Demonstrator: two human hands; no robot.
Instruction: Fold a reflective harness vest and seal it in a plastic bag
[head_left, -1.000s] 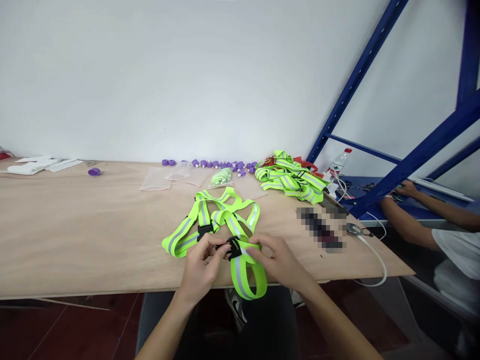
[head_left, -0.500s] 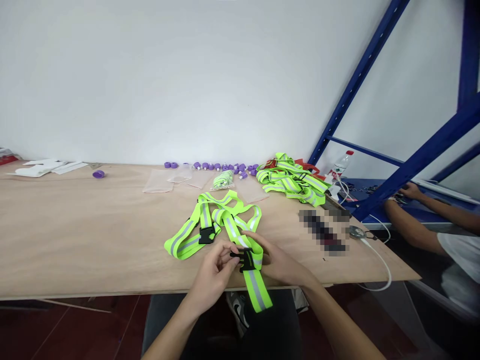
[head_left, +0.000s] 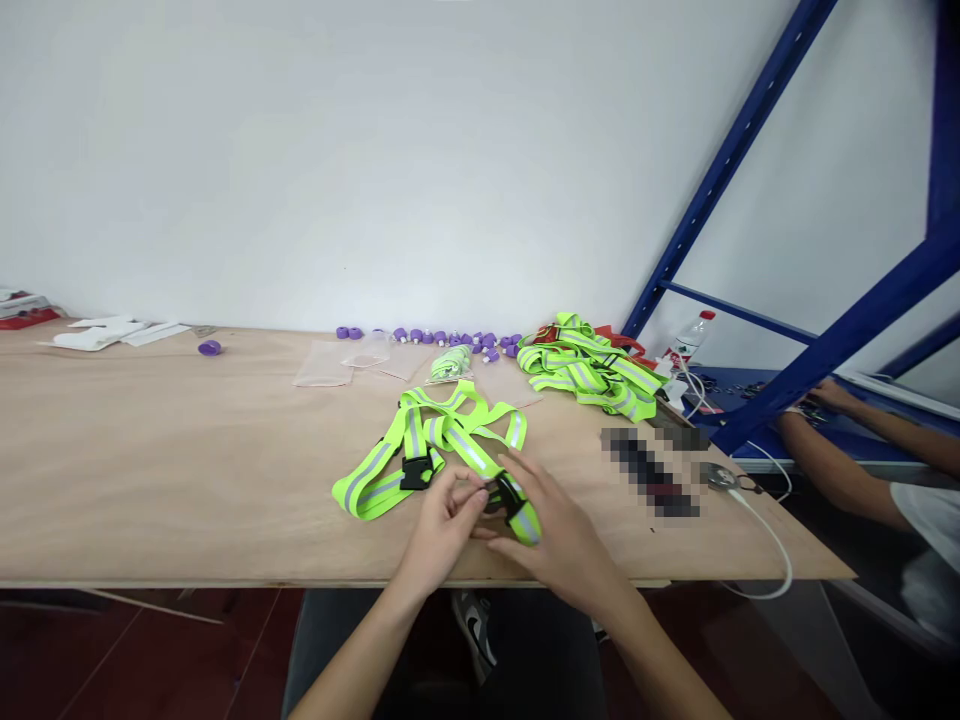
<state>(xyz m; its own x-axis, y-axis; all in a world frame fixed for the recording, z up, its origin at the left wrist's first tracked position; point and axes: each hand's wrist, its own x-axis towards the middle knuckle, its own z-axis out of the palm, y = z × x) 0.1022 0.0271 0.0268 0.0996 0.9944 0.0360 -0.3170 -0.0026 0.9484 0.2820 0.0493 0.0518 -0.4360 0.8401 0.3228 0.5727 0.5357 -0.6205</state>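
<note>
A neon-green reflective strap harness (head_left: 352, 488) with a grey stripe lies loosely looped on the table in front of me. My left hand (head_left: 448, 522) pinches the tip of a black side-release buckle (head_left: 510, 492) at the harness's near end. Around the other side of that buckle and its short webbing curve the fingers of my right hand (head_left: 553, 528); its thumb reaches toward my left fingertips. Parts of the buckle are hidden by my fingers. Another black buckle (head_left: 416, 472) rests on the harness just left of my hands.
Beyond the harness lie clear plastic bags (head_left: 324, 364), a bagged folded strap (head_left: 451, 363) and several purple rolls (head_left: 441, 338). A pile of green straps (head_left: 589, 372) is at the back right. A white cable (head_left: 772, 535) crosses the right edge. A co-worker's arms (head_left: 847, 470) reach beyond the blue frame.
The strap end that hung over the table's front edge is now drawn up by my hands. My right hand has turned round the buckle, and the view has shifted slightly.
</note>
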